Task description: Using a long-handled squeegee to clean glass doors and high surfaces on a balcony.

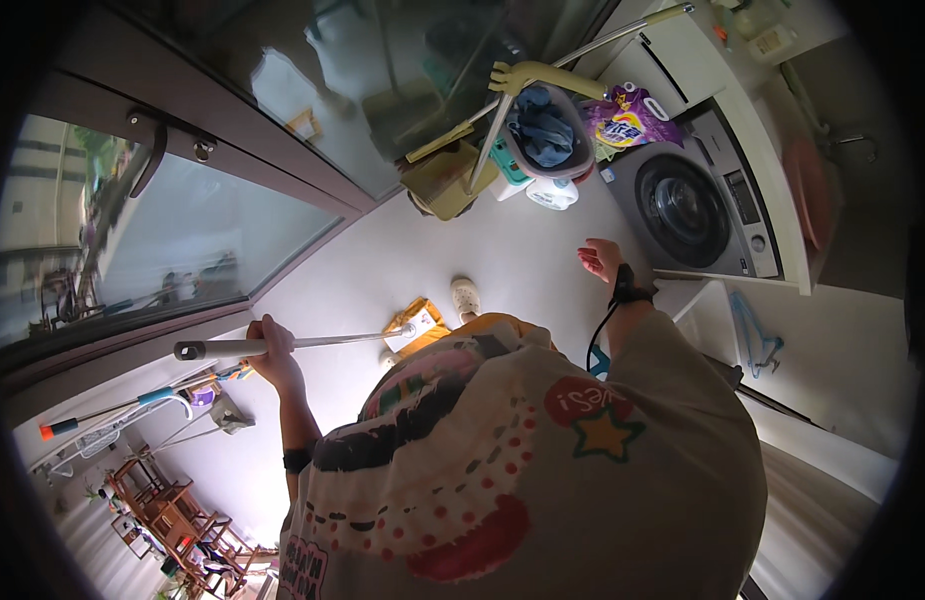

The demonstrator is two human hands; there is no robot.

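Note:
My left hand (271,350) is wrapped round the grey grip of a flat mop (352,341). Its metal pole slants down to a white plate with an orange pad (432,318) on the floor beside my feet. Part of the mop head may be hidden by my shirt. Out to the right, my right hand (600,260) hangs in the air over the floor with loosely bent fingers and nothing in it. The washing machine (680,207) stands nearest to it, apart from the fingers. A black strap with a cable circles my right wrist.
Ahead stand a laundry basket (580,108) with blue clothes, a white bottle (552,193) and an olive dustpan (444,185). A purple detergent bag (637,122) lies by the washer. A glass door (212,215) borders the left; wooden chairs (172,510) stand lower left.

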